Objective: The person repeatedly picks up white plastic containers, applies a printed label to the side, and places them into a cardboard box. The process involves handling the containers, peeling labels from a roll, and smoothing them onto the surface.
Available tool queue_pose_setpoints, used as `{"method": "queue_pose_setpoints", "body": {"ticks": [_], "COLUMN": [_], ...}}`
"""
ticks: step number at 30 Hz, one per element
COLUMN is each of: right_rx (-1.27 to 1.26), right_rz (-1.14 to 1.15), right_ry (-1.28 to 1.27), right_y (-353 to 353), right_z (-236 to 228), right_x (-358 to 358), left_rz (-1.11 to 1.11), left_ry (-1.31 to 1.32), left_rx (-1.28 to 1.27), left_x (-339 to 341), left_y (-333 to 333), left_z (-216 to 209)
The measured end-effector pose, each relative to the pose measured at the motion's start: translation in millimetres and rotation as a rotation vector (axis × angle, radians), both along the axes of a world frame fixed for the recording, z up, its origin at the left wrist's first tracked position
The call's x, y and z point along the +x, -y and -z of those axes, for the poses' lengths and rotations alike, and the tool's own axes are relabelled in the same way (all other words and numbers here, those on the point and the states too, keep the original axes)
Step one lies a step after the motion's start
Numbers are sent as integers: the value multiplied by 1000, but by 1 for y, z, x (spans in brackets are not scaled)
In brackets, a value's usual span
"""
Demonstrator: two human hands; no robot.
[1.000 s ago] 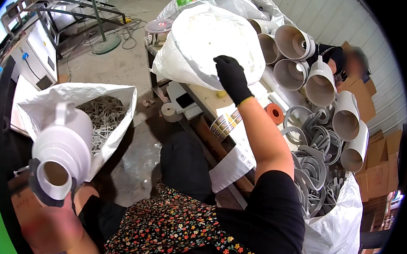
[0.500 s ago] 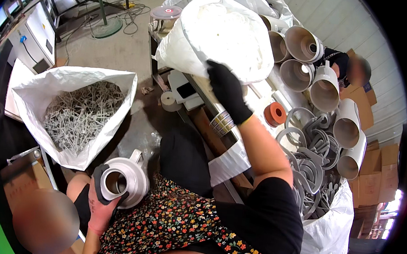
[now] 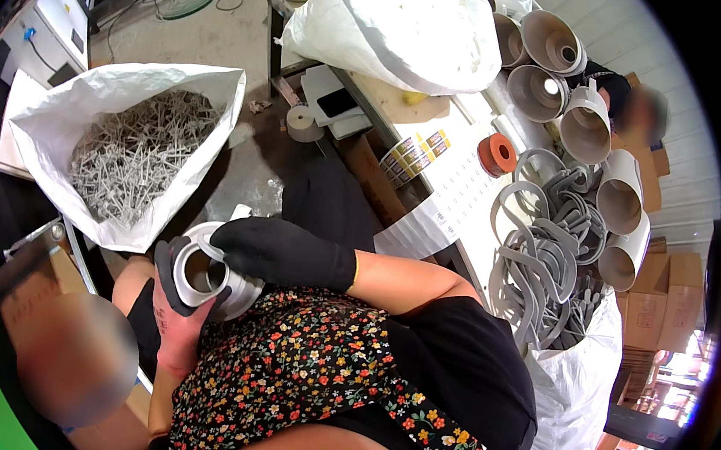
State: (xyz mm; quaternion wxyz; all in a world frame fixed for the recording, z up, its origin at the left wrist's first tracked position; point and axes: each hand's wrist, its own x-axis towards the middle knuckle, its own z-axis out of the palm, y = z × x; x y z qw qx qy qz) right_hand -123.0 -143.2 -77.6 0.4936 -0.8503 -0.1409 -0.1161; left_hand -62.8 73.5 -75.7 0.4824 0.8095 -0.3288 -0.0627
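Note:
Low in front of my body, my left hand (image 3: 177, 322), in a pink glove with dark fingers, is closed round a grey plastic pipe fitting (image 3: 240, 295). The open round mouth of the fitting tilts up toward me. Over its far right rim lies my right hand (image 3: 287, 255) in a black glove, fingers bent together against the edge. A pale edge shows beneath these fingertips; whether it is a separate piece or the rim I cannot tell. The large white bag (image 3: 335, 30) of white pieces stands beyond, on the workbench (image 3: 463, 135).
At left stands an open white sack (image 3: 31, 115) of thin grey plastic pieces. An orange tape roll (image 3: 497, 155), a label sheet (image 3: 415, 156) and grey looped parts (image 3: 539, 241) lie on the bench. Wide grey pipe pieces (image 3: 585, 129) are stacked behind. Another person (image 3: 610, 88) is at the far right.
My right hand has come back from the white bag to the rim of the fitting. My left hand still holds the fitting. The whole view has shifted slightly.

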Motion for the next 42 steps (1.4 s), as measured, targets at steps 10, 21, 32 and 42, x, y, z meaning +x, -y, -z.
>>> {"method": "queue_pose_setpoints", "body": {"ticks": [10,21,32,42], "right_rx": [-317,-180,-585,-870], "right_rz": [172,-191,-429,-609], "right_ry": [307,-25,-47,11], "right_y": [13,10,19,24], "right_z": [-32,-25,-18,-8], "right_x": [-13,-37,-43,-36], "left_rz": [142,301,508,692], "left_ry": [81,175,167,167], "left_rx": [26,-67,-63,37], "left_x": [7,-8,1,13], "left_y": [14,43,44,52], "left_z": [23,11,3,-6]}}
